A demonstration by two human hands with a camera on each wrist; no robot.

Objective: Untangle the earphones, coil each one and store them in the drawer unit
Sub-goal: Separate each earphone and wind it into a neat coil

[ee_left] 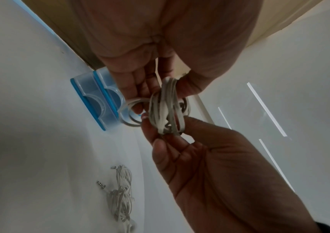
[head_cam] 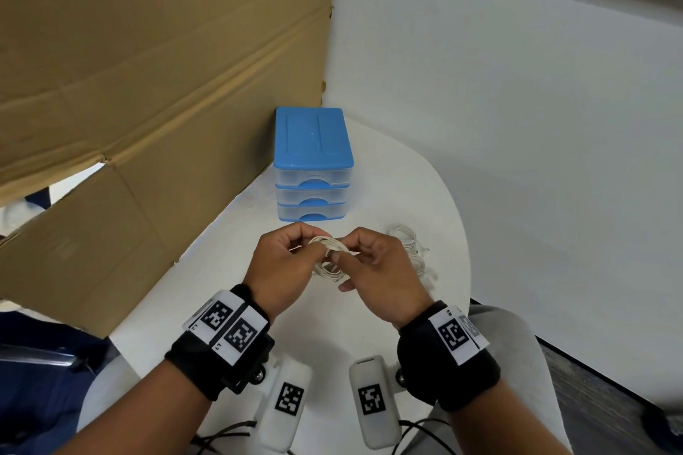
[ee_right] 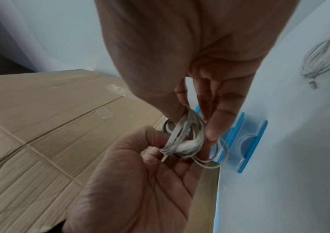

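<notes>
Both hands hold a coiled white earphone [head_cam: 330, 256] above the table, just in front of the drawer unit [head_cam: 313, 162]. My left hand [head_cam: 314, 246] pinches the coil [ee_left: 167, 108] between thumb and fingers. From the other side, my right hand [head_cam: 345, 257] pinches the same coil [ee_right: 184, 137] with thumb and fingertips [ee_right: 212, 132]. A thin loop of cable hangs loose from the bundle. The drawer unit has a blue top and three clear drawers, all pushed in. A second white earphone [head_cam: 411, 244] lies in a loose bundle on the table to the right of my hands.
A tall cardboard sheet [head_cam: 148, 85] stands along the left of the round white table [head_cam: 325, 329]. A white wall [head_cam: 536, 122] closes the right and back. The table's rim [head_cam: 466, 255] curves close to the loose earphone bundle.
</notes>
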